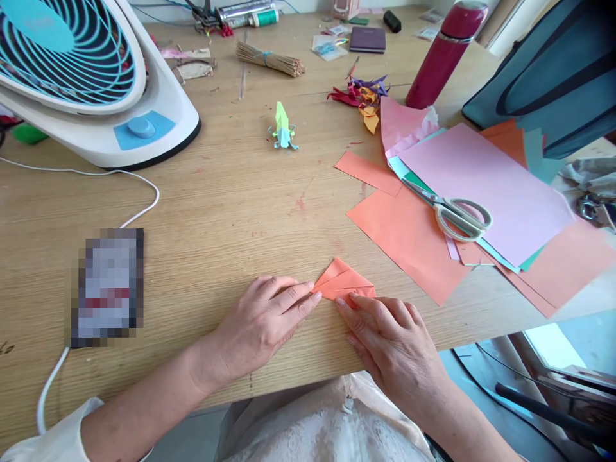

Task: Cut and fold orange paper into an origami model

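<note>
A small folded piece of orange paper lies on the table near its front edge, with creases across its top. My left hand pinches its left corner between thumb and forefinger. My right hand holds the lower right part, its fingertips pressed onto the paper and covering that edge. To the right are a larger orange sheet and an orange strip. Scissors with pale handles rest on the paper stack. Farther back stands a small green and blue folded paper figure.
A white fan and a phone with a white cable are at left. A pink sheet tops the stack at right. Behind it are a red flask, a teal bag, several folded paper figures and a stick bundle.
</note>
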